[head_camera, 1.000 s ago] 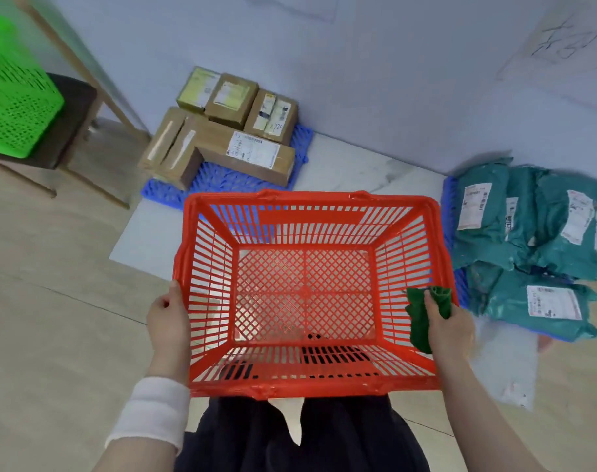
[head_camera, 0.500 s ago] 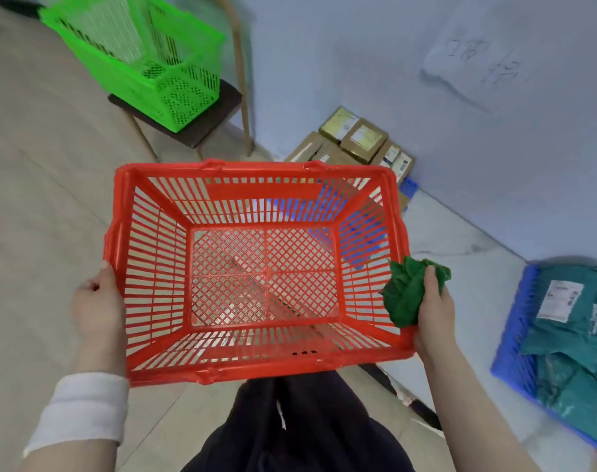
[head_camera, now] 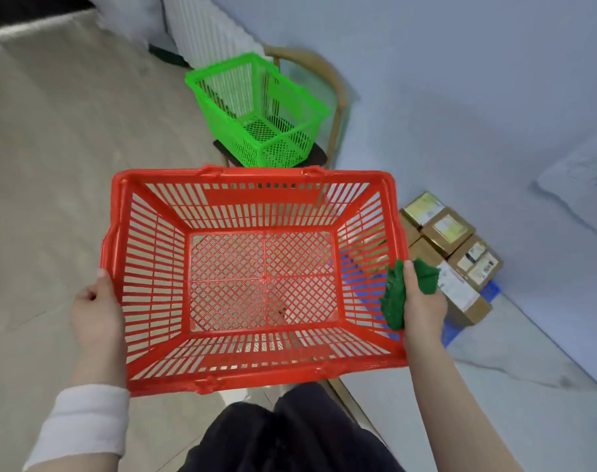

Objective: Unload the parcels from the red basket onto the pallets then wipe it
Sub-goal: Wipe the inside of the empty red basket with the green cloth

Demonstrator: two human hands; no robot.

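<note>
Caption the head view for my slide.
Empty red basket held by left hand and right hand, the right also pinching a green cloth.

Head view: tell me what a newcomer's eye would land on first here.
The empty red basket fills the middle of the view, its left rim gripped by the left hand and its right rim by the right hand, which also holds a crumpled green cloth against it. Beyond it a bright green basket sits on a chair, and cardboard boxes are clustered at the right.
</note>
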